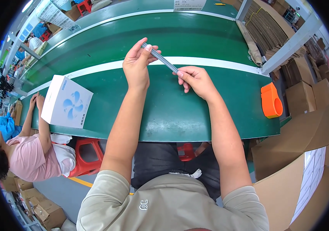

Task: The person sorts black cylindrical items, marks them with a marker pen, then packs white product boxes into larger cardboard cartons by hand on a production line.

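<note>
fingers (148, 49) of the left hand (136, 65) pinch the upper end of a thin grey rod-like strip (163, 60), thumb and forefinger closed on it, the rest curled loosely behind. fingers of the right hand (197, 80) are closed on the lower end, thumb tip on top of it. both hands gripping, neither open.

the strip hangs in the air between the two hands, slanted from upper left down to lower right, above the green conveyor-belt worktop (164, 111) and not touching it. it crosses over the white stripe (218, 61) painted along the belt.

handling, my read: very slender and long for its width, so light. it shows no sag between the two grips, so probably stiff, metal or hard plastic, can't tell which. surface looks smooth with a slight sheen, likely slippery under a fingertip pinch. thin section means it could bend or kink if loaded mid-span. best hold is at the ends as now, or one pinch near the middle for balance; avoid twisting.

around it: white flat carton with a blue fan picture (66, 102) lies on the belt well to the left. orange plastic tape dispenser (271, 101) sits near the belt's right edge. brown corrugated cardboard sheets (264, 29) stacked beyond the belt at right. another person in a pink shirt (23, 156) sits at the left, forearms on the belt edge near the carton.
</note>
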